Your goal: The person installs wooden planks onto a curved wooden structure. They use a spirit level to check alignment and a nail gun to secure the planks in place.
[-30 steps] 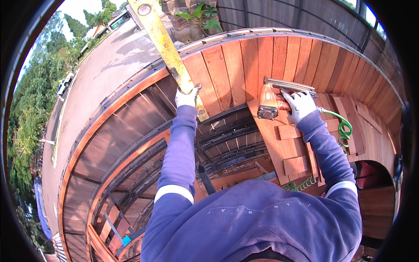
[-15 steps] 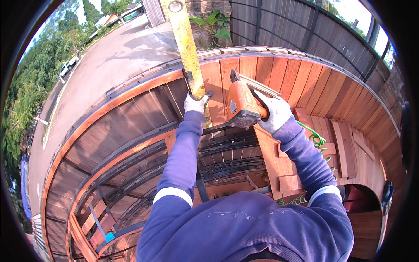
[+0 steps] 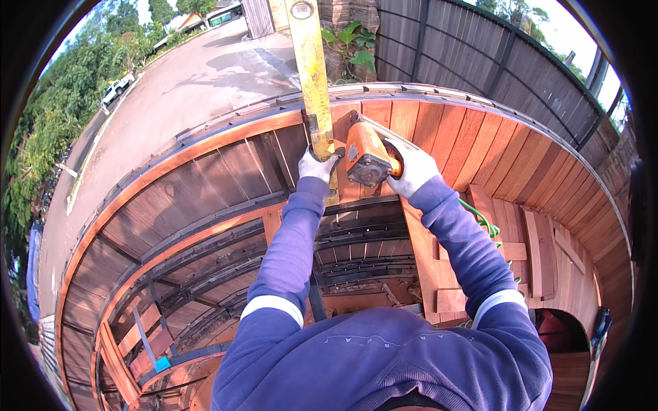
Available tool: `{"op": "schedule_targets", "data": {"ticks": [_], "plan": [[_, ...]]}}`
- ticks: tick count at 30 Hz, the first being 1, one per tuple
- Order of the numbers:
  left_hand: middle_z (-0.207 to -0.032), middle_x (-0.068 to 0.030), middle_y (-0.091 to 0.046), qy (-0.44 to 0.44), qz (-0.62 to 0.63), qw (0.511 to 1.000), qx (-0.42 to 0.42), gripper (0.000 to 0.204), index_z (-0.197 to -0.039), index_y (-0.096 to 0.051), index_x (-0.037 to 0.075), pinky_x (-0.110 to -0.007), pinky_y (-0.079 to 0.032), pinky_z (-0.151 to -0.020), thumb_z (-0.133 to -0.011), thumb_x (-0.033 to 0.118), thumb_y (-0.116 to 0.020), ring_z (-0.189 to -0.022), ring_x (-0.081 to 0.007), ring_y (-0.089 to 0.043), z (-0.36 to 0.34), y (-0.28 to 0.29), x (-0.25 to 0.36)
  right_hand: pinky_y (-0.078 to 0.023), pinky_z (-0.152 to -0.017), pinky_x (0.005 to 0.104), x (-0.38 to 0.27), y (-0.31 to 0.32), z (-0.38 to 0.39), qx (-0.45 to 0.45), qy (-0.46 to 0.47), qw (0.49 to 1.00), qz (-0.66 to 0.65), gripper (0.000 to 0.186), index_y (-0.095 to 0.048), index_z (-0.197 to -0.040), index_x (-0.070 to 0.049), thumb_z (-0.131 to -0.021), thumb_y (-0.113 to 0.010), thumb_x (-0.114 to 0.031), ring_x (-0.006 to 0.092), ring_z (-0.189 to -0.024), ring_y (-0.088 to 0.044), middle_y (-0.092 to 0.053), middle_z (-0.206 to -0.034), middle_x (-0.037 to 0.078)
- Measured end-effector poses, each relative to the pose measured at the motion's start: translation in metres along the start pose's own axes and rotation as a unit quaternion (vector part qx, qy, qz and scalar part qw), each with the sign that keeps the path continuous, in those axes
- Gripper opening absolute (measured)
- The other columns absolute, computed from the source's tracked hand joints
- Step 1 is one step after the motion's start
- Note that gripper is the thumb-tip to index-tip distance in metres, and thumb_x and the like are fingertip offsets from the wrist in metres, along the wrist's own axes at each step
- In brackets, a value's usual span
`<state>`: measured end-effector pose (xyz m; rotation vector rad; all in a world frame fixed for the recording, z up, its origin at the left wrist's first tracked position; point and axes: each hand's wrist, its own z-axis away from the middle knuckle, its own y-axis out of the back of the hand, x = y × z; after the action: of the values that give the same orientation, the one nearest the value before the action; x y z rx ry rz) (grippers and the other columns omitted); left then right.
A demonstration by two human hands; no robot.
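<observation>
My left hand [image 3: 316,167], in a white glove, is closed around the lower part of a yellow spirit level [image 3: 312,72]. The level stretches away from me across the curved wooden rim. In my gloved right hand [image 3: 417,171] is an orange nail gun [image 3: 367,154], gripped by its handle. Its nose points away from me, over the reddish-brown planks [image 3: 402,118] just right of the level. The tip's contact with the wood is hard to make out. A green coiled air hose [image 3: 484,220] shows beyond my right forearm.
An open dark frame [image 3: 363,236] with gaps lies below my arms. Loose boards [image 3: 541,253] rest on the decking at right. A dark slatted fence [image 3: 459,41] stands behind, with a leafy plant [image 3: 353,48] beside it. Paved ground [image 3: 185,89] lies to the left.
My right hand has brought the nail gun left, nearer the level and my left hand. The left hand keeps its hold on the level. The whole view has shifted slightly.
</observation>
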<state>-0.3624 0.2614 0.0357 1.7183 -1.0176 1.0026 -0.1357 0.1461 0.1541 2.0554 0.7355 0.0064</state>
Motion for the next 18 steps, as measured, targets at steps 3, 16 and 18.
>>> {"op": "schedule_targets", "data": {"ticks": [3, 16, 18], "plan": [[-0.102, -0.0162, -0.070, 0.008, -0.004, 1.000, 0.003, 0.053, -0.110, -0.063, 0.003, -0.038, -0.052, -0.086, -0.066, 0.024, -0.084, -0.096, -0.0313, -0.067, 0.000, 0.001, 0.004, -0.052, -0.081, 0.0426, -0.002, 0.001, 0.001, 0.007, -0.001, 1.000, -0.012, 0.052, -0.057, -0.120, -0.007, -0.073, -0.070, -0.022, 0.0376, -0.088, -0.064, -0.067, -0.096, 0.021], [-0.106, -0.0175, -0.069, 0.076, -0.022, 0.997, 0.005, 0.054, -0.109, -0.067, 0.010, -0.039, -0.051, -0.087, -0.070, 0.047, -0.079, -0.104, -0.0318, -0.065, -0.022, -0.007, -0.018, -0.052, -0.084, 0.0392, -0.019, 0.006, -0.013, -0.070, -0.037, 0.997, -0.010, 0.051, -0.057, -0.122, -0.006, -0.074, -0.070, -0.019, 0.0373, -0.097, -0.062, -0.065, -0.106, 0.020], [-0.105, -0.0171, -0.069, 0.047, 0.093, 0.995, -0.002, 0.054, -0.109, -0.066, 0.008, -0.039, -0.051, -0.087, -0.070, 0.043, -0.080, -0.102, -0.0318, -0.066, -0.023, -0.008, -0.031, -0.052, -0.082, 0.0418, -0.018, 0.002, -0.012, -0.028, 0.003, 0.999, -0.026, 0.048, -0.057, -0.121, -0.009, -0.076, -0.068, -0.022, 0.0368, -0.092, -0.064, -0.067, -0.100, 0.019]]}}
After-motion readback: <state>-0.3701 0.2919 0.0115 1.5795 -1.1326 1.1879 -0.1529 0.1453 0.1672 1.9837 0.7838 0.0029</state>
